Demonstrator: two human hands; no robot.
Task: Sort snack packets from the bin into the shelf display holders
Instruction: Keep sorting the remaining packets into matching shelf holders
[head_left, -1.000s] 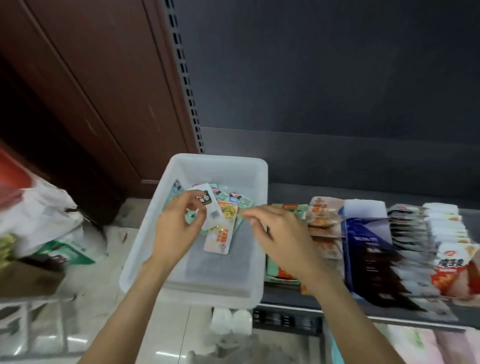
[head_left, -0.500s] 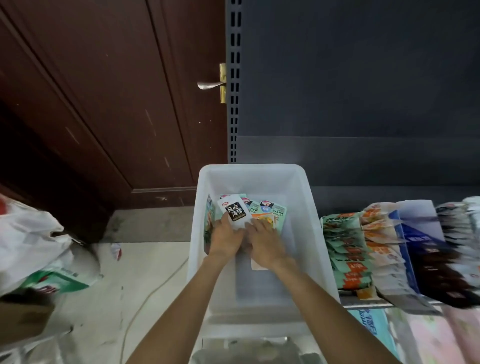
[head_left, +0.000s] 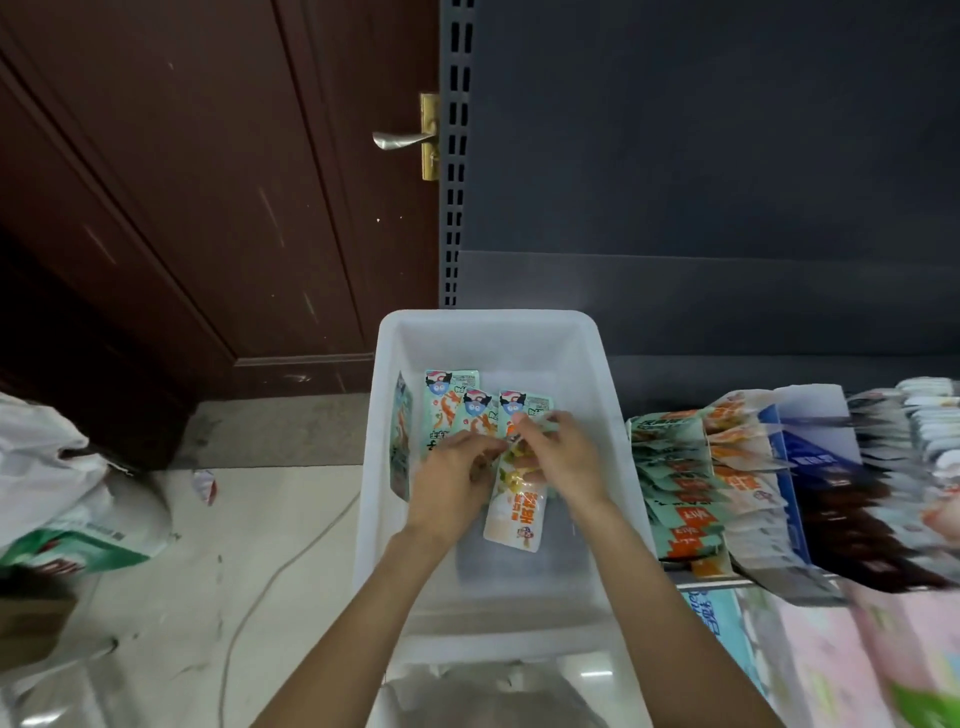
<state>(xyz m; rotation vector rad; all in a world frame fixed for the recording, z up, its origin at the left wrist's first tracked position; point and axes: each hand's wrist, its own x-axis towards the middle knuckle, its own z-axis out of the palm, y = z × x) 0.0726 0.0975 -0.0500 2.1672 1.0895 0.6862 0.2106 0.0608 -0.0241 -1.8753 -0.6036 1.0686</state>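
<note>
Seen from above, looking down into a white plastic bin (head_left: 587, 364) set against the left end of a dark grey shelf (head_left: 727, 374). Both hands inside the bin, close together over a small heap of snack packets. Left hand (head_left: 452, 483) with fingers curled onto the packets near the middle of the bin. Right hand (head_left: 563, 462) just beside it, fingers pinching the top of a pale packet with orange print (head_left: 517, 519), which lies lengthwise toward the near side. Behind the hands, three mint-green packets (head_left: 449, 395) fanned flat on the bin floor, one more (head_left: 401, 441) standing on edge against the left wall. To the right, on the shelf, rows of packets upright in display holders (head_left: 680, 493): green and orange ones nearest the bin, then a blue holder (head_left: 795, 457), further rows blurred. At left, a dark brown door (head_left: 208, 182) with a metal handle (head_left: 402, 139), a pale floor (head_left: 260, 519) with a thin cord (head_left: 291, 561), and white plastic bags (head_left: 47, 467).
</note>
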